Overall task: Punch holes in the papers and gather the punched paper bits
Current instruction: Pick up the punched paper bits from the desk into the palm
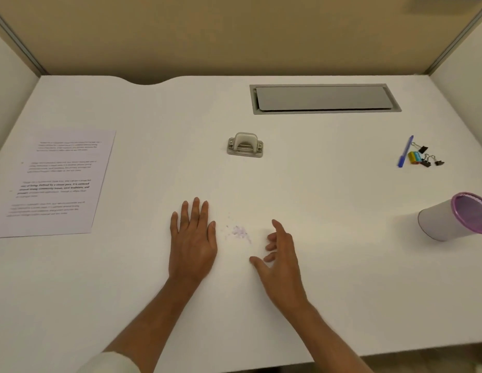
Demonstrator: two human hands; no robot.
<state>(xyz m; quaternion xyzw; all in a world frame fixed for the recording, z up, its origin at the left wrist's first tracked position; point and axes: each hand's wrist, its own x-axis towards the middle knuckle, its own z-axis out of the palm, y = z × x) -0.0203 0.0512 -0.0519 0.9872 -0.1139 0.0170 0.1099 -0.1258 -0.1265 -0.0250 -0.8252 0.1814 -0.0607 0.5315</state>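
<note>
Head view: a white desk (328, 278) seen from above, with both forearms reaching in from the near edge.
Bits (238, 231): a small pale-purple scatter on the bare desk, between the two hands and touching neither.
Left hand (192, 239): flat, palm down, fingers straight, holding nothing. It sits just left of the bits, like a wall to sweep against.
Right hand (282, 255): up on its edge just right of the bits, fingers loose and spread, holding nothing. It looks set to rake them inward.
Punch (245, 145): parked further back, out of the sweep.
Papers (55, 181): laid aside at far left, well apart, so punching looks finished.
Cup (447, 220): tipped on its side at far right, perhaps meant for the bits.
Pen (405, 151), clips (430, 159): idle beyond the cup.
</note>
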